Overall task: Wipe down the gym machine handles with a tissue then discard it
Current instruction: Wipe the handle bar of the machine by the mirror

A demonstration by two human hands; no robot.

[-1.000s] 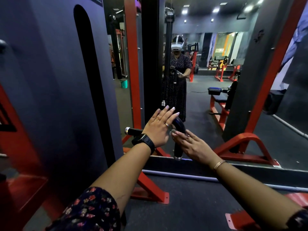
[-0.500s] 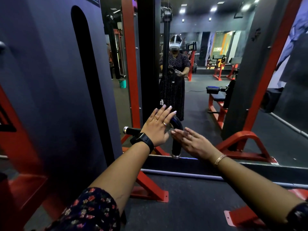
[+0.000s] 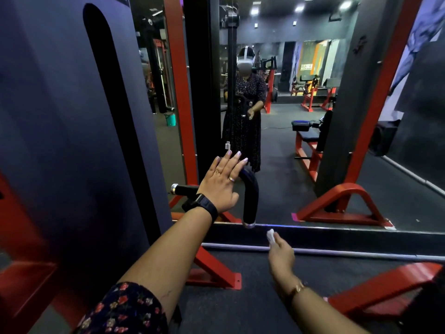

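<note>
A: Obs., large to small. The dark machine panel (image 3: pixel 60 141) fills the left of the frame. The mirror (image 3: pixel 277 165) takes the centre and right, with red frame feet along its lower edge.

B: The handle?

A: Handle (image 3: pixel 251 196), centre of frame. It is a black padded bar: one run is horizontal with a chrome cap at its left end, then it bends and runs down to a second chrome cap. The surface is matte. The light is too dim to judge grime.

B: Hands?

A: Left hand (image 3: pixel 220 186), centre, lies flat against the top of the bend. Its fingers (image 3: pixel 231 162) are straight and close together, gripping nothing. Right hand (image 3: pixel 280 254), lower centre-right, is below the lower cap and apart from it, with fingertips drawn together in a pinch on the tissue.

B: Tissue?

A: Tissue (image 3: pixel 270 235) is a small white crumpled wad showing just past the right fingertips. It is near the lower cap but not touching it.

B: Step in hand?

A: Judgement: the wiping pass, with the wad off the bar at this instant. To do it well:
- Set the wad on the padding and wrap it round rather than dabbing one face.
- Run it from cap to cap through the bend.
- Let the left hand steady the bar so it does not swing.
- Shift that hand so the patch under the palm gets wiped too.
- The wad is small, so refold it to a clean face partway.
</note>
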